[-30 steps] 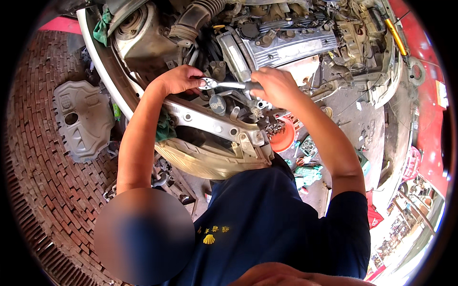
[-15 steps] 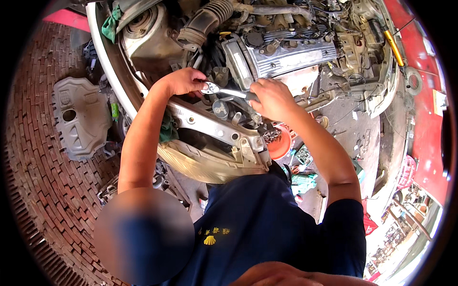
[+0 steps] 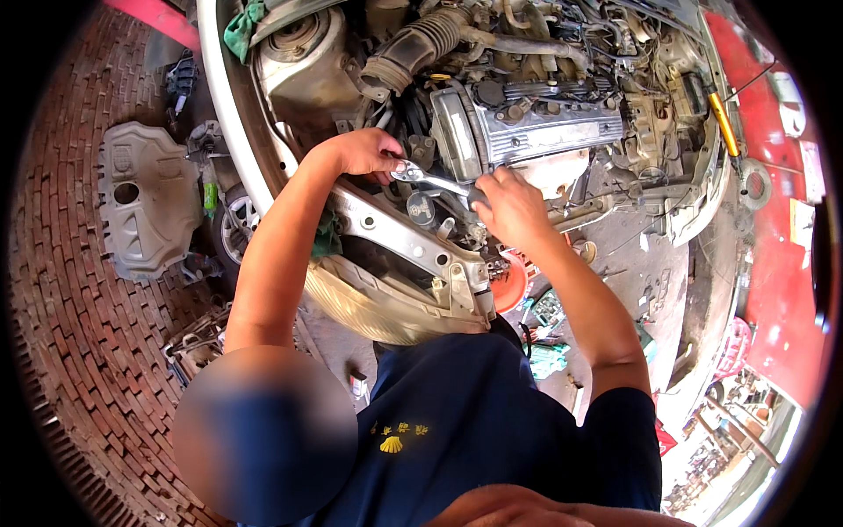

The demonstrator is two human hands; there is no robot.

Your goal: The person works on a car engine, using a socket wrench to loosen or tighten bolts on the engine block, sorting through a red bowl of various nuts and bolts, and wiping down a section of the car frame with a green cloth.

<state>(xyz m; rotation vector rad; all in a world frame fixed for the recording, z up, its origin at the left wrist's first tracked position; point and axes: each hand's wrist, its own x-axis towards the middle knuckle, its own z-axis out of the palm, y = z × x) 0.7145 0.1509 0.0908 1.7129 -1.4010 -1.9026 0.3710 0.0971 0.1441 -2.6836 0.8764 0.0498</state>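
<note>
Ground: brick paving (image 3: 70,369) runs under my view on the left, and an open engine bay fills the upper middle.
Nearest: I see a dark blue shirt (image 3: 492,439) at the lower edge, with both forearms reaching up from it into the bay.
Headlight: a clear headlight lens (image 3: 378,303) sits just below the forearms, under a pale metal crossbar (image 3: 395,233).
Container: an orange bowl (image 3: 509,285) lies low beside the headlight's right end; I cannot tell what is in it, as most of it is hidden.
Right hand: my right hand (image 3: 509,206) is closed around the handle end of a silver wrench (image 3: 428,178).
Left hand: my left hand (image 3: 369,151) is curled over the wrench's head end, fingers pressing on it.
Wrench: it lies nearly level between the two hands, just above the crossbar and in front of the engine.
Engine: a grey valve cover (image 3: 544,132) sits right behind the hands, with a black ribbed intake hose (image 3: 413,48) above it to the left.
Left side: a grey plastic cover panel (image 3: 145,206) lies flat on the bricks, well apart from the hands.
Far: a green rag (image 3: 241,26) rests on the bay's upper left edge, and a yellow-handled tool (image 3: 722,123) lies at the right rim.
</note>
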